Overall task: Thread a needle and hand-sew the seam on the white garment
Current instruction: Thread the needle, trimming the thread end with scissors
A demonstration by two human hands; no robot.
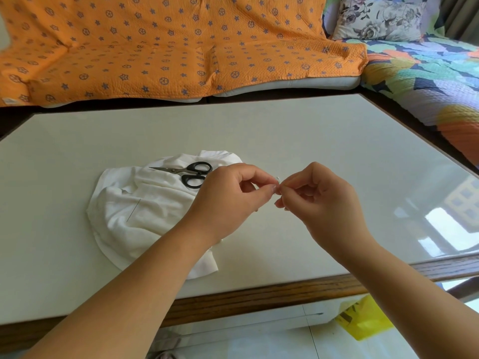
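On the white garment (155, 224), needle (133, 210): slanted, left of the hands, nearer the left hand (228, 200).
Hands: left hand and right hand (324, 203) pinch a tiny white bit (278, 179), likely thread.

glossy white table (285, 130), orange-covered sofa (181, 47) behind, tiled floor (259, 340).

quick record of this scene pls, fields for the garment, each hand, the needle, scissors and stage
white garment: crumpled on the table, left of the hands
left hand: pinches a small white bit, likely thread
right hand: pinches the same bit from the other side
needle: lies loose on the garment, in neither hand
scissors: black-handled, closed, resting on the garment's far part
stage: needle looks not yet threaded
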